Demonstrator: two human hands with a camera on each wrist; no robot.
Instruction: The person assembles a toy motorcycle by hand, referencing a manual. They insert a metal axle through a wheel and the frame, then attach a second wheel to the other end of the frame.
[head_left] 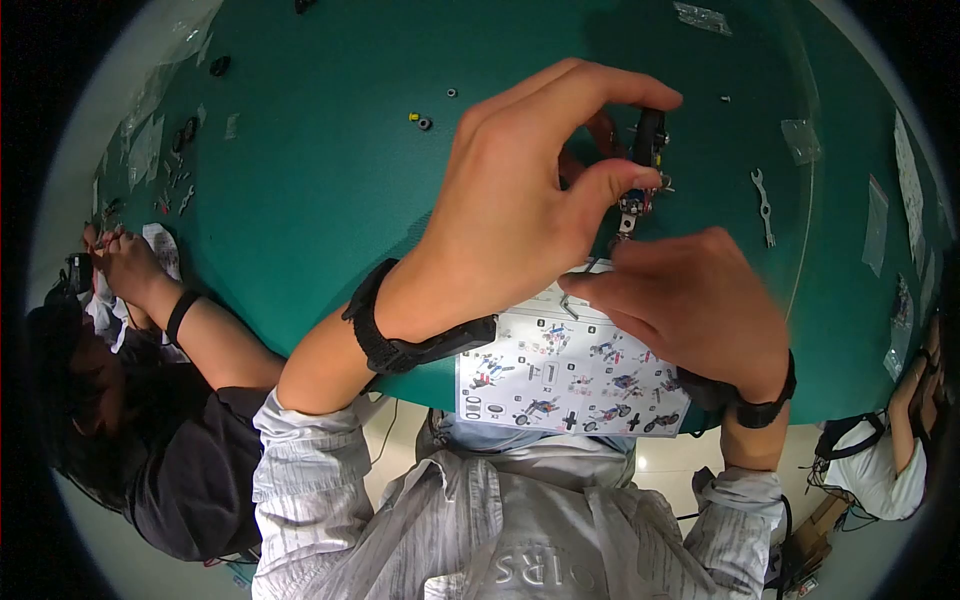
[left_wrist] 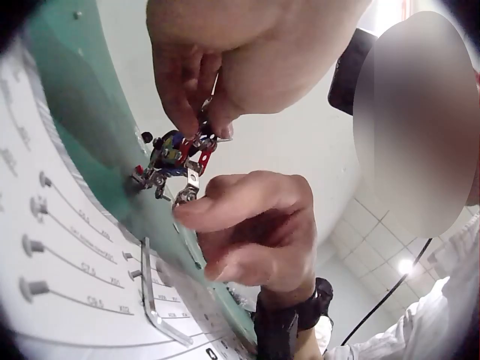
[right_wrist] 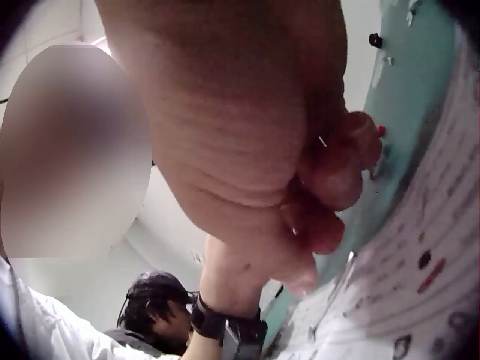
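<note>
Table [head_left: 330, 150] is matt green, smooth. Wrench [head_left: 764, 207] and hex key [left_wrist: 155, 304] look like bare metal with some shine; instruction sheet [head_left: 510, 385] is printed white paper, small bags [head_left: 800, 141] are clear, glossy plastic.

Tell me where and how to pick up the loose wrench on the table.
I'd come straight down from above and pinch the wrench mid-shaft, thumb and finger on its two long edges. It lies flat on the table, one end toward the wearer and one away, and its narrow shaft between wider ends should suit a pinch.
</note>
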